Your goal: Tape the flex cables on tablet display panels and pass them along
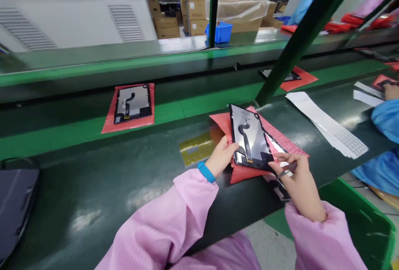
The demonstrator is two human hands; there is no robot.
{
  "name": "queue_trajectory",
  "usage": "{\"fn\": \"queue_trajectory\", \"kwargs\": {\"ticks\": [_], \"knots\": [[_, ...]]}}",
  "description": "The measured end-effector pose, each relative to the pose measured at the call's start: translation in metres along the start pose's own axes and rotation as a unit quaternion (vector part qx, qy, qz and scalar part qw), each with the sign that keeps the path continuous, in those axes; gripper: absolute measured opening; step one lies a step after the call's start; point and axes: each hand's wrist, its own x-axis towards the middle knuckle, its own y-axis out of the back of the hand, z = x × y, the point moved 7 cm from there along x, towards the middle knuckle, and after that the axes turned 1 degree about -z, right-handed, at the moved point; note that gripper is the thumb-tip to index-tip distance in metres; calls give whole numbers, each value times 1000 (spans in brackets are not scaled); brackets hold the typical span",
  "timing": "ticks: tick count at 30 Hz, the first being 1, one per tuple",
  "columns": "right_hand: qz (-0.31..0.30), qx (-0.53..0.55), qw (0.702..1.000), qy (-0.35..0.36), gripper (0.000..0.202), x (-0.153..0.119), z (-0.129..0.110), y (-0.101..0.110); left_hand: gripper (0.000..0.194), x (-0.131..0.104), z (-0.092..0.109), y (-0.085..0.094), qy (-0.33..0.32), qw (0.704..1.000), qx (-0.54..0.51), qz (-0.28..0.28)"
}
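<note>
My left hand grips the lower left edge of a tablet display panel, thumb on top. The panel is tilted, its silver back facing up, with a dark flex cable down the middle. My right hand is closed around dark tweezers, with its fingertips at the panel's lower right corner. Where the tweezer tips meet the panel is hard to make out. Beneath lie red bubble-wrap bags and another panel, mostly covered. A yellowish transparent sheet lies on the bench beside my left hand.
Another panel lies on a red bag on the green conveyor. White label strips are fanned out to the right. A slanted green post rises behind the work. A green bin stands below; a co-worker's blue sleeve is at right.
</note>
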Motion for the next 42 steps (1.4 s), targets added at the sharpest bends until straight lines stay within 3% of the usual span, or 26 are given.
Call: {"fn": "queue_trajectory", "kwargs": {"ticks": [3,8,12,15,18,20,25,28,32,34,36,39,42], "knots": [[-8,31,999,-37,62,11,-1,-23,34,-31,30,27,-48,999,-9,-2],[-88,112,990,20,54,2,-63,-93,52,-97,67,99,-105,994,-4,28],[-131,165,977,35,45,-14,-107,-149,53,-148,64,178,-67,987,73,129],[-146,166,975,35,41,-21,-120,-181,52,-183,54,235,-33,973,107,203],[-183,174,967,6,42,-28,-119,-206,50,-208,43,278,23,961,146,234],[-204,181,962,-28,44,-35,-116,-217,47,-219,36,296,56,954,165,244],[-230,184,955,-40,43,-60,-121,-241,40,-230,28,309,82,937,186,284],[-246,157,956,6,40,-76,-130,-255,41,-234,25,305,84,932,181,303],[-334,66,939,39,38,-84,-129,-264,47,-241,23,296,88,936,156,302],[-325,20,943,64,34,-73,-125,-250,49,-242,21,292,89,940,151,294],[-275,14,958,77,28,-54,-119,-227,53,-242,18,290,84,941,151,290],[-214,82,973,35,37,-28,-95,-198,55,-241,15,287,72,940,150,297],[-182,143,973,-15,35,-17,-67,-186,53,-244,15,283,61,933,173,310]]}}
